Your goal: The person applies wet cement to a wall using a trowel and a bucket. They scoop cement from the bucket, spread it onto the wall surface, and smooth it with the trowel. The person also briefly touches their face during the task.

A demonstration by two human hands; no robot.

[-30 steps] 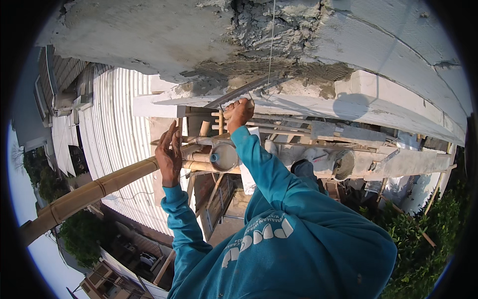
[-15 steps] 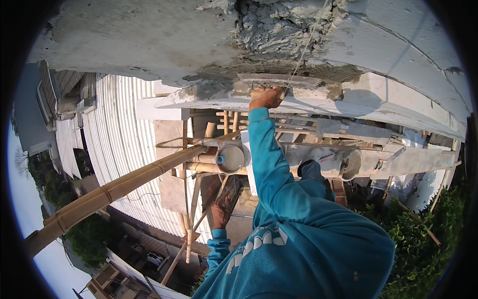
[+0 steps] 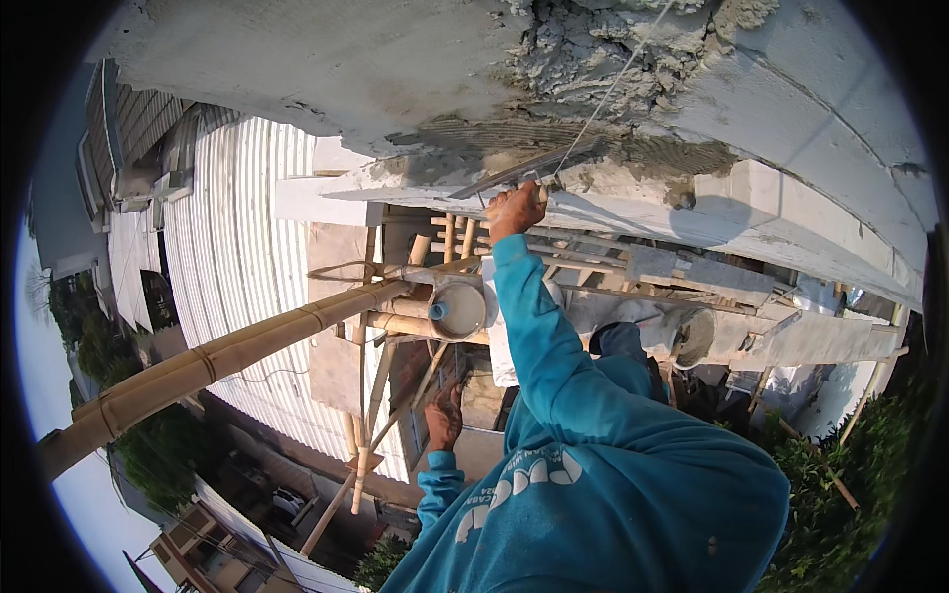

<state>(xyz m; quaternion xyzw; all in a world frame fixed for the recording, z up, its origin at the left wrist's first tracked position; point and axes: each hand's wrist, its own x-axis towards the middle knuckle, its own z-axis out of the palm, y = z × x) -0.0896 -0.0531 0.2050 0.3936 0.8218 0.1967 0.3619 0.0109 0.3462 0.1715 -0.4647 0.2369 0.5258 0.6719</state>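
Observation:
My right hand [image 3: 516, 207] grips the handle of a long steel trowel [image 3: 506, 171], held tilted along the mortar-streaked edge [image 3: 695, 158] of the concrete overhead in the picture. A taut thin string [image 3: 608, 101] runs down beside the trowel. Lower and left, my left hand [image 3: 443, 415] hangs with lightly curved fingers apart, apparently holding nothing, below the bamboo scaffold. Between my hands sits a bucket of pale liquid [image 3: 463, 318] with a blue cup [image 3: 437, 310] in it.
A thick bamboo pole [image 3: 198, 368] slants across the left. The scaffold planks [image 3: 820, 339] carry a second bucket [image 3: 697, 334], greyish with mortar, at right. Below lie a white corrugated roof [image 3: 227, 247] and dark foliage [image 3: 830, 465]. My legs show under my arm.
My left hand has dropped from beside the bamboo pole to low by my body. My right hand swept the trowel rightward along the edge, then slightly back left and down.

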